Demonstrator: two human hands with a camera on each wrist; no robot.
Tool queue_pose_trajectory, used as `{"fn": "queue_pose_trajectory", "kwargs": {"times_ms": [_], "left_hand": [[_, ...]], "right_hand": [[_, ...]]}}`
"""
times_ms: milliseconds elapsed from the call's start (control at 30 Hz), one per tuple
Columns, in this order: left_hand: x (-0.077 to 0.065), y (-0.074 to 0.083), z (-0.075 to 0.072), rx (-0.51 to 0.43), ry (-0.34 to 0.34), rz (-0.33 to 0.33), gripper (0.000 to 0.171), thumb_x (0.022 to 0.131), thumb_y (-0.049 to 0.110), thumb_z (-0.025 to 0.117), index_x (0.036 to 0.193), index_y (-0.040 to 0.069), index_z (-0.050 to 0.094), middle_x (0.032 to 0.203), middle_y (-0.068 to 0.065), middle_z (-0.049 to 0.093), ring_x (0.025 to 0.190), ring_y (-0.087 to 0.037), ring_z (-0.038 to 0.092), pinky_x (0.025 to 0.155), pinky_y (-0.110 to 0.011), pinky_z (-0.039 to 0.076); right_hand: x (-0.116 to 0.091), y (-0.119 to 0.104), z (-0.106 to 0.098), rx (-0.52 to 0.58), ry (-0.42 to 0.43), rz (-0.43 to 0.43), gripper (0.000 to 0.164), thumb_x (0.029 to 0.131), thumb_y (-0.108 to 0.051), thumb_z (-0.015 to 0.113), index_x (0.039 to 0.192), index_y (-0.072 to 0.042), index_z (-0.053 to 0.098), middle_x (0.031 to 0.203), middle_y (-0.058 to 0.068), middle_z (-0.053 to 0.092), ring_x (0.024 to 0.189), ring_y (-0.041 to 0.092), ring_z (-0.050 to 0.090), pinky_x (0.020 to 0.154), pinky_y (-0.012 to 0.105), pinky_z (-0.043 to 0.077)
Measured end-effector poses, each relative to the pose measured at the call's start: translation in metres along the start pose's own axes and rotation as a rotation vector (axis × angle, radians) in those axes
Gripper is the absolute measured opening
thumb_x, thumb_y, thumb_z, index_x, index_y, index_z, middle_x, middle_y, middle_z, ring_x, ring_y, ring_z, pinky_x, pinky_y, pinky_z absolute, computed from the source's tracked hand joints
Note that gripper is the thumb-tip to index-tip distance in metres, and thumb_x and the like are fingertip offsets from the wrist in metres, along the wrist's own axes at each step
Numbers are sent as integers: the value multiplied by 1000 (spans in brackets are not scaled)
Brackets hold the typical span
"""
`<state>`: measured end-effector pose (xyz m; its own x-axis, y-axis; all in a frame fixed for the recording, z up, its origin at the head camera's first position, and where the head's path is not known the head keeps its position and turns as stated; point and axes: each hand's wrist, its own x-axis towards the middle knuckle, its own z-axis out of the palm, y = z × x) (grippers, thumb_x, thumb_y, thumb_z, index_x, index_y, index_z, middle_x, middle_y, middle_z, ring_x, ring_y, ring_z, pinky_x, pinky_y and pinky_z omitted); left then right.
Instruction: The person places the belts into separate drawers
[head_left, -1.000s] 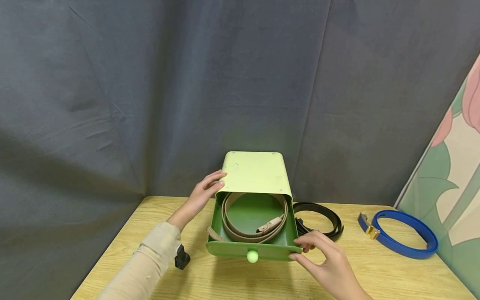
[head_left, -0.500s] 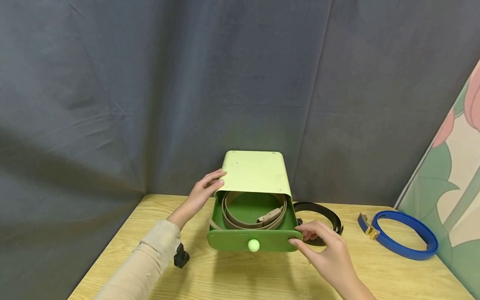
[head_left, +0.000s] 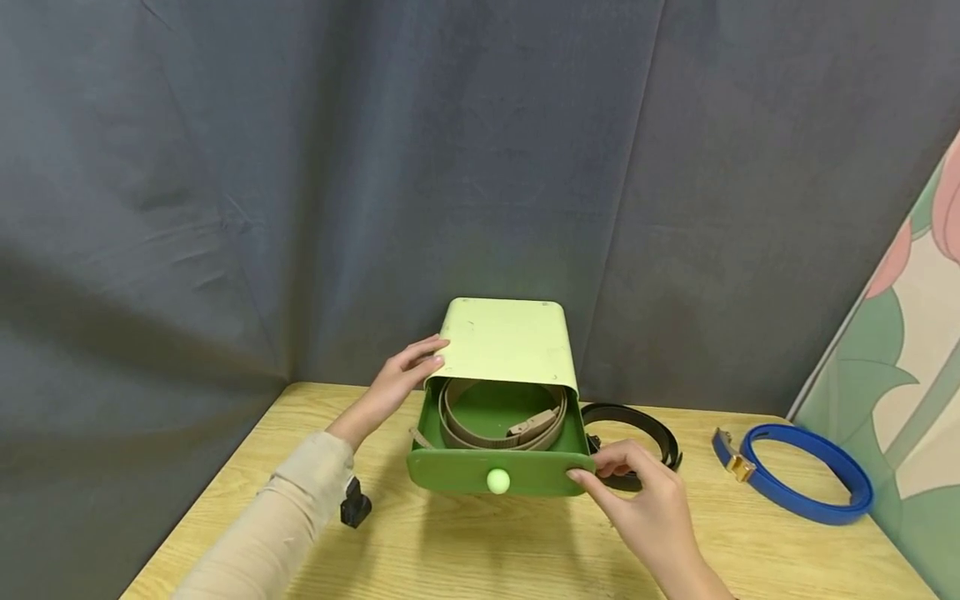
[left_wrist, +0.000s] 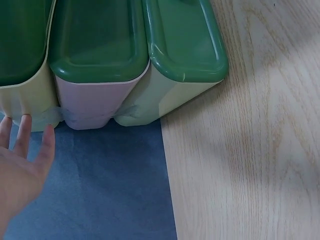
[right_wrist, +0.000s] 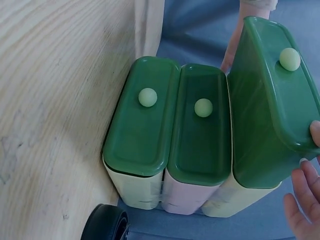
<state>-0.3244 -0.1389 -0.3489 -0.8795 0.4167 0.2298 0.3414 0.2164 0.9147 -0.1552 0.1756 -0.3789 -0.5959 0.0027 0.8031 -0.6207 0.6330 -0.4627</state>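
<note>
My left hand [head_left: 390,387] rests with extended fingers against the left side of a pale green drawer cabinet [head_left: 510,342]. Its top drawer, dark green with a round light knob [head_left: 498,481], is pulled partway out. Thumb and fingers of my right hand [head_left: 645,500] pinch the right end of the drawer front [head_left: 457,475]. Inside the drawer lies a coiled tan belt [head_left: 534,423], with a loose end poking over the left wall. In the right wrist view, two lower drawers, one with its own knob [right_wrist: 203,107], are pushed in.
A coiled black belt [head_left: 666,442] lies right of the cabinet on the wooden table [head_left: 750,550]. Farther right is a coiled blue belt [head_left: 795,498] with a gold buckle [head_left: 742,468]. A small black object [head_left: 355,505] shows beside the left sleeve. A grey curtain [head_left: 480,150] hangs behind.
The drawer front has moved up and slightly toward the cabinet in the head view, with my right hand on it. Less of the drawer's inside shows. My left hand stays on the cabinet.
</note>
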Motion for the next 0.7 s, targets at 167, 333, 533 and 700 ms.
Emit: {"fn": "queue_pose_trajectory", "kwargs": {"times_ms": [167, 333, 533, 700], "left_hand": [[0, 2, 1, -3, 6, -15, 48, 103, 35, 54, 148, 19, 49, 161, -1, 27, 140, -30, 37, 105, -55, 38], [-4, 2, 2, 3, 7, -33, 48, 103, 35, 53, 148, 18, 48, 161, -1, 27, 140, -30, 37, 106, -55, 37], [-8, 3, 5, 13, -1, -39, 48, 103, 35, 53, 148, 17, 48, 161, -2, 27, 140, -32, 37, 106, -56, 36], [3, 2, 11, 9, -8, -14, 48, 103, 34, 54, 147, 17, 49, 161, -4, 27, 135, -30, 43, 103, -54, 39]], "right_hand": [[2, 6, 3, 16, 20, -43, 45, 58, 8, 91, 85, -15, 65, 81, -7, 65, 68, 5, 58, 62, 12, 48], [3, 10, 10, 21, 29, -38, 42, 59, 6, 91, 83, -15, 64, 80, -7, 65, 66, 8, 59, 62, 15, 48], [8, 15, 16, -7, -2, 49, 37, 64, 0, 91, 82, -17, 63, 77, -13, 62, 66, 8, 59, 61, 18, 48], [16, 23, 16, -71, 9, 101, 34, 67, -4, 91, 83, -17, 64, 75, -15, 60, 64, 5, 58, 62, 14, 45]]}}
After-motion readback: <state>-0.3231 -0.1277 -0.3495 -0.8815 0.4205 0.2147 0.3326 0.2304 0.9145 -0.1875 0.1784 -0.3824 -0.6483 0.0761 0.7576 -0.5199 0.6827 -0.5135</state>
